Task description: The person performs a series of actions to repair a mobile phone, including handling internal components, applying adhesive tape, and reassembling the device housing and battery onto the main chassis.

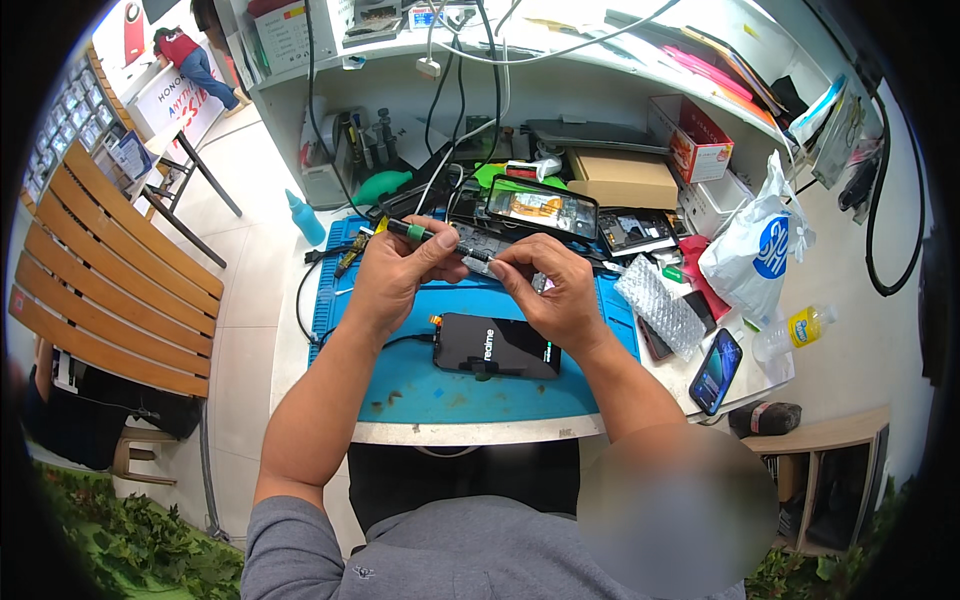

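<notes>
My left hand point(405, 265) is closed around a slim screwdriver point(416, 232) with a black and green handle and a yellow end, held above the mat. At its other end, the thumb and fingertips of my right hand point(548, 285) pinch the dark shaft near the tip. Whether a small part sits between those fingertips, I cannot make out. Below both hands a black phone screen point(515, 345) lies on the blue work mat point(430, 398), showing a white logo. A thin cable reaches it from the left, and a small orange flex strip sticks out at its upper left corner.
Behind my hands lie an opened phone point(545, 212), a brown carton point(622, 180) and hanging cables. To the right are bubble wrap point(660, 305), a lit phone point(717, 372), a bottle point(797, 332) and a white plastic bag point(745, 260). A blue squeeze bottle point(305, 218) stands left.
</notes>
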Action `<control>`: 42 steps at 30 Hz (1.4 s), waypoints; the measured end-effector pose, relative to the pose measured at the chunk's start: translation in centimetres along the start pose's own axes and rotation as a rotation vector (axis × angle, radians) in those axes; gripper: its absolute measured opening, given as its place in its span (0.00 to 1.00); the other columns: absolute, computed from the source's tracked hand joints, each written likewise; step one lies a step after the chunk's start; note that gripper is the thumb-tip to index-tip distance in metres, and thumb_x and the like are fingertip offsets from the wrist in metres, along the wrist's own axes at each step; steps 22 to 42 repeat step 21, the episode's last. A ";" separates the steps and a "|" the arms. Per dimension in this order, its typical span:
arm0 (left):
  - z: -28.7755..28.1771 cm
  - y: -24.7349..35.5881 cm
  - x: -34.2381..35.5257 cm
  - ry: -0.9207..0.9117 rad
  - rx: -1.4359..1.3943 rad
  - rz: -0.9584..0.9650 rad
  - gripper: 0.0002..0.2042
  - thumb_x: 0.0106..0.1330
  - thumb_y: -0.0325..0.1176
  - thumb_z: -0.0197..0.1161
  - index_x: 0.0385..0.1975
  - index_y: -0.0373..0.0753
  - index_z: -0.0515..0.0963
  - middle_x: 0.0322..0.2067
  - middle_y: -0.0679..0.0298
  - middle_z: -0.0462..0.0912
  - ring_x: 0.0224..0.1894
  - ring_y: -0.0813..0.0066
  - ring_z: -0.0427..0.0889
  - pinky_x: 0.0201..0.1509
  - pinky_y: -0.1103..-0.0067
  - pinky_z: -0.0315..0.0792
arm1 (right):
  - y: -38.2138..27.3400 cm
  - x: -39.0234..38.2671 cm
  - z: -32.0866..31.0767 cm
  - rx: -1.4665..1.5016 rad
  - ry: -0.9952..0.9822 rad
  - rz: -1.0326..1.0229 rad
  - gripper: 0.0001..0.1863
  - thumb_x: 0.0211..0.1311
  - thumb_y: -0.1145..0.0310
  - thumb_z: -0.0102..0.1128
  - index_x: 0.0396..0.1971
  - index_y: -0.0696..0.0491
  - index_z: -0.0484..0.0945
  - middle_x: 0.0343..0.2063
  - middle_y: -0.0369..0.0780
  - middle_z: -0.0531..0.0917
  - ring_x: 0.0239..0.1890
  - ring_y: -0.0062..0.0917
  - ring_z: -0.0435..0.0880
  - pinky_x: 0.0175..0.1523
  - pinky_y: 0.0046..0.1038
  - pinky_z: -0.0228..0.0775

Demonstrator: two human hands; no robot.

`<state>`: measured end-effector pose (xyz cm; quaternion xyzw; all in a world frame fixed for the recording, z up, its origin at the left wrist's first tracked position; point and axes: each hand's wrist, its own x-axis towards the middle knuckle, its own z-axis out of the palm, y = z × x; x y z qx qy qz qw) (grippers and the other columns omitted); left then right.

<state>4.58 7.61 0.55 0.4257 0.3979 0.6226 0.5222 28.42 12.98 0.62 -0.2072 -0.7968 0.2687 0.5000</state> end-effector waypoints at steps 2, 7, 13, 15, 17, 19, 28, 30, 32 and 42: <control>-0.1 -0.1 0.1 0.003 -0.024 0.008 0.14 0.79 0.36 0.77 0.54 0.35 0.85 0.40 0.57 0.93 0.39 0.68 0.96 0.45 0.71 0.91 | 0.0 0.0 0.0 0.001 0.004 0.000 0.05 0.71 0.75 0.79 0.41 0.58 0.90 0.35 0.39 0.90 0.31 0.22 0.86 0.35 0.26 0.80; -0.5 1.2 0.2 0.015 0.001 0.034 0.15 0.76 0.33 0.78 0.54 0.34 0.82 0.42 0.57 0.93 0.44 0.66 0.97 0.48 0.72 0.93 | 0.3 0.0 -0.4 -0.009 0.012 0.029 0.05 0.70 0.76 0.79 0.41 0.58 0.90 0.36 0.40 0.91 0.31 0.22 0.87 0.35 0.26 0.80; -0.2 1.4 0.0 -0.007 0.095 0.000 0.15 0.73 0.31 0.81 0.51 0.33 0.83 0.43 0.54 0.93 0.43 0.67 0.96 0.49 0.73 0.92 | 0.1 0.0 -0.3 0.033 0.002 0.033 0.08 0.68 0.76 0.81 0.44 0.58 0.92 0.38 0.40 0.92 0.32 0.23 0.88 0.37 0.25 0.81; -0.5 1.5 0.0 -0.066 0.206 0.030 0.16 0.72 0.31 0.82 0.54 0.33 0.85 0.44 0.55 0.93 0.44 0.68 0.95 0.51 0.73 0.91 | 0.2 0.0 -0.4 0.031 -0.017 0.007 0.09 0.67 0.75 0.82 0.45 0.58 0.92 0.38 0.41 0.92 0.33 0.24 0.90 0.38 0.26 0.82; -0.9 1.8 -0.2 -0.141 0.427 0.101 0.18 0.72 0.32 0.82 0.58 0.35 0.87 0.45 0.57 0.94 0.45 0.68 0.95 0.54 0.72 0.90 | 0.7 0.0 -0.4 0.021 -0.039 -0.032 0.10 0.67 0.74 0.83 0.45 0.58 0.93 0.38 0.42 0.93 0.34 0.26 0.92 0.39 0.28 0.83; -1.1 2.6 -0.6 -0.235 0.760 0.213 0.21 0.73 0.33 0.82 0.63 0.38 0.88 0.47 0.59 0.95 0.46 0.66 0.94 0.57 0.71 0.89 | 0.7 -0.2 -0.4 0.046 -0.055 0.020 0.10 0.66 0.73 0.84 0.45 0.57 0.93 0.38 0.42 0.93 0.36 0.28 0.93 0.41 0.29 0.84; -1.7 2.9 -0.5 -0.317 0.995 0.237 0.25 0.72 0.37 0.83 0.69 0.49 0.88 0.47 0.61 0.96 0.48 0.60 0.95 0.62 0.68 0.88 | 0.7 -0.3 -0.3 0.061 -0.064 0.045 0.10 0.66 0.73 0.85 0.44 0.57 0.93 0.38 0.43 0.94 0.37 0.29 0.94 0.42 0.30 0.85; -1.7 2.9 -0.5 -0.317 0.995 0.237 0.25 0.72 0.37 0.83 0.69 0.49 0.88 0.47 0.61 0.96 0.48 0.60 0.95 0.62 0.68 0.88 | 0.7 -0.3 -0.3 0.061 -0.064 0.045 0.10 0.66 0.73 0.85 0.44 0.57 0.93 0.38 0.43 0.94 0.37 0.29 0.94 0.42 0.30 0.85; -1.7 2.9 -0.5 -0.317 0.995 0.237 0.25 0.72 0.37 0.83 0.69 0.49 0.88 0.47 0.61 0.96 0.48 0.60 0.95 0.62 0.68 0.88 | 0.7 -0.3 -0.3 0.061 -0.064 0.045 0.10 0.66 0.73 0.85 0.44 0.57 0.93 0.38 0.43 0.94 0.37 0.29 0.94 0.42 0.30 0.85; -1.7 2.9 -0.5 -0.317 0.995 0.237 0.25 0.72 0.37 0.83 0.69 0.49 0.88 0.47 0.61 0.96 0.48 0.60 0.95 0.62 0.68 0.88 | 0.7 -0.3 -0.3 0.061 -0.064 0.045 0.10 0.66 0.73 0.85 0.44 0.57 0.93 0.38 0.43 0.94 0.37 0.29 0.94 0.42 0.30 0.85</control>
